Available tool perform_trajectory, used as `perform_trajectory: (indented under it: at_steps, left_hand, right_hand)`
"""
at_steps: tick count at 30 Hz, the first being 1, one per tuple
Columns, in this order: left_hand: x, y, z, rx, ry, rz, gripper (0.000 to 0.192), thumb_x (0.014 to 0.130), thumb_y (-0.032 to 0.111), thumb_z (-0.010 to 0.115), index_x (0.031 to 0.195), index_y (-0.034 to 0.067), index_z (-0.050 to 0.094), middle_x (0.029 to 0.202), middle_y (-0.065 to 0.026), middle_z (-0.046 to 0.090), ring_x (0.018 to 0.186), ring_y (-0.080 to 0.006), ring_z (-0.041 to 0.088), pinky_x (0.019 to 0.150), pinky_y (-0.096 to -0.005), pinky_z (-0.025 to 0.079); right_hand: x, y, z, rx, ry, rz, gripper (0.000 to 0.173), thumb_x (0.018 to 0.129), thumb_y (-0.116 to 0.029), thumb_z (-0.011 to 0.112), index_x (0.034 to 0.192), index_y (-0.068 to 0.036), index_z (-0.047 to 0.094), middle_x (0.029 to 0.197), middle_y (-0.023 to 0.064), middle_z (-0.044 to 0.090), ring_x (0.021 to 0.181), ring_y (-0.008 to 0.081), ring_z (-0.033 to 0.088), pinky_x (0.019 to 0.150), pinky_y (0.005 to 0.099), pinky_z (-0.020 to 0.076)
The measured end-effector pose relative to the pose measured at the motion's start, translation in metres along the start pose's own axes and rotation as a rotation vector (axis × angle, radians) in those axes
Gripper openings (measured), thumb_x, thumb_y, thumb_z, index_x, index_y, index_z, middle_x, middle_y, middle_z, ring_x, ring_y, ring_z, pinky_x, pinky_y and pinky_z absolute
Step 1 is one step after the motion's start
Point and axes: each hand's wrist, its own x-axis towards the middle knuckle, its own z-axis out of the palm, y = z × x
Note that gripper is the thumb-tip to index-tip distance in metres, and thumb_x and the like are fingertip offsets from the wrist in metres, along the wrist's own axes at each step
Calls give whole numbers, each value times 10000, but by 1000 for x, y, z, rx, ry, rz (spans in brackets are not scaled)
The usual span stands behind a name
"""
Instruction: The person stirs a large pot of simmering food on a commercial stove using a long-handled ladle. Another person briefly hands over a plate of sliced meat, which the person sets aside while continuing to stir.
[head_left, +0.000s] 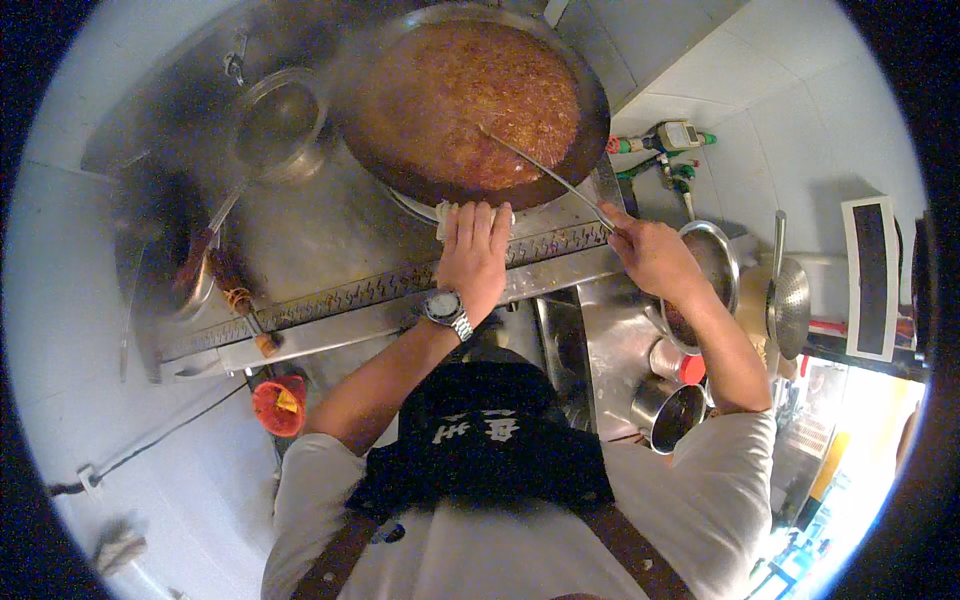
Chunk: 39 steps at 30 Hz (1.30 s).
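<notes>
A large wok (594, 112) full of bubbling reddish-brown liquid (465, 97) sits on the stove. My left hand (477, 244) presses a folded white cloth (442, 223) against the near rim of the wok, fingers pointing away from me. To the right, my right hand (649, 251) grips the handle of a long thin metal utensil (544, 166). The utensil's far end reaches into the liquid near the middle, so its head is hidden. Steam blurs the wok's left side.
A round metal pot (300, 161) stands left on the stove (322, 240). A bristle brush (238, 300) lies by the front edge. Right are a metal bowl (731, 262), a perforated strainer (791, 307), a red-lidded jar (691, 369) and a steel pot (649, 405). A red container (274, 409) hangs lower left.
</notes>
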Motion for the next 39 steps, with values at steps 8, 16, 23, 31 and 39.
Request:
perform_trajectory:
  at_steps: [8,16,23,31,39]
  left_hand:
    - [1,-1,1,-34,-68,-19,504,805,98,539,1301,16,504,1222,-189,513,1203,-371,451,1102,-515,316]
    - [-1,-3,9,10,20,11,468,827,105,524,1289,28,509,1196,-184,528,1209,-369,457,1111,-518,314]
    - [1,-6,8,29,83,57,454,819,120,534,1262,20,522,1138,-177,527,1136,-351,474,1077,-511,340]
    - [-2,-6,9,28,99,52,466,842,103,510,1300,16,510,1216,-184,527,1211,-356,448,1115,-500,293]
    - [-5,-10,13,-22,99,56,484,852,86,480,1330,15,479,1265,-211,515,1251,-382,431,1131,-512,273]
  right_hand:
    - [41,-3,31,-66,75,-4,517,915,-142,499,1426,-193,445,809,244,671,756,418,665,685,532,544]
    - [76,7,41,-204,154,10,514,958,-184,483,1463,-207,387,847,222,679,764,403,664,676,525,535]
    - [70,28,37,-342,201,40,514,957,-167,459,1462,-220,382,816,233,674,738,402,669,648,521,540]
    - [27,31,31,-371,69,50,536,927,-172,499,1450,-135,389,792,262,655,738,430,653,662,532,522]
    - [-10,-3,34,48,77,-101,512,970,-229,498,1458,-108,404,951,269,664,704,378,667,633,454,521]
